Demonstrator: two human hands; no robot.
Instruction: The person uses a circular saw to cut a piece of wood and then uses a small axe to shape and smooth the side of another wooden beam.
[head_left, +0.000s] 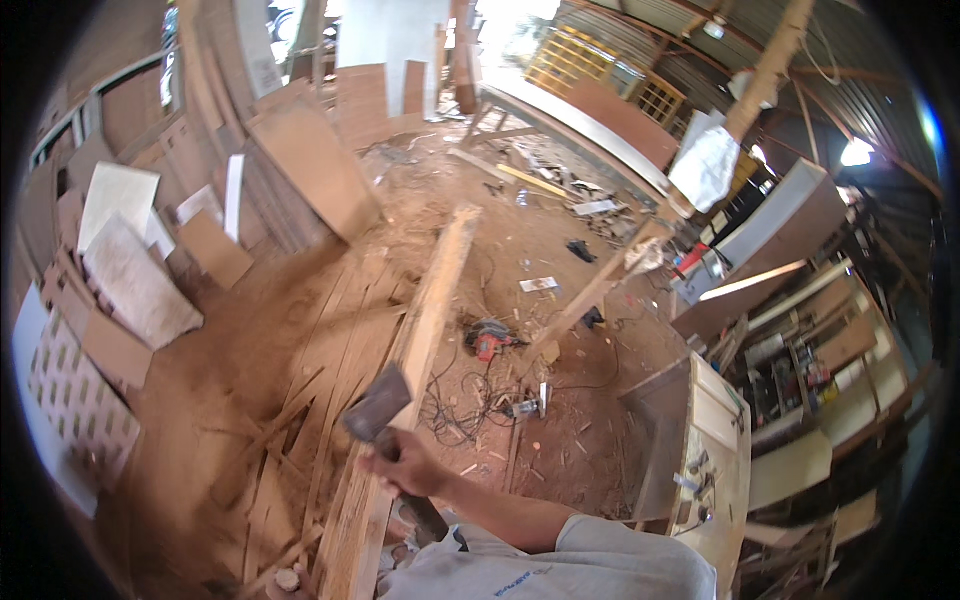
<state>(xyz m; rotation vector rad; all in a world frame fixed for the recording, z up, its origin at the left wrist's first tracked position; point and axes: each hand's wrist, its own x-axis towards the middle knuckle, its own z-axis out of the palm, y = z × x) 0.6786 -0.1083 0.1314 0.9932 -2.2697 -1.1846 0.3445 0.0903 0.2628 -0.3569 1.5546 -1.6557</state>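
At the far left we see a pale board with a pattern of dark marks (80, 395) leaning among other panels, and to its right a whitish slab (145, 285). Further right, a large brown sheet (315, 165) leans on the stack.

At the lower edge we find the left hand (302, 592), mostly cut off; its fingers are around a small piece with a round, tan end (288, 578), though we cannot tell what it is. Just right of this hand runs a long timber beam (430, 290), stretching away from the person; its near end passes between the two hands.

Over the beam we see a dark mallet (378, 402), its blocky head just beyond the right hand (408, 466). That hand is closed around the handle, close below the head, and the rest of the handle slants back toward the grey shirt (600, 565).

Right of the beam, on the ground, we see a red power tool (490, 342), tangled dark cords (452, 418) and a grey tool (524, 408). Beyond a slanting wooden post (590, 297), a light cabinet (718, 440) stands at the right.
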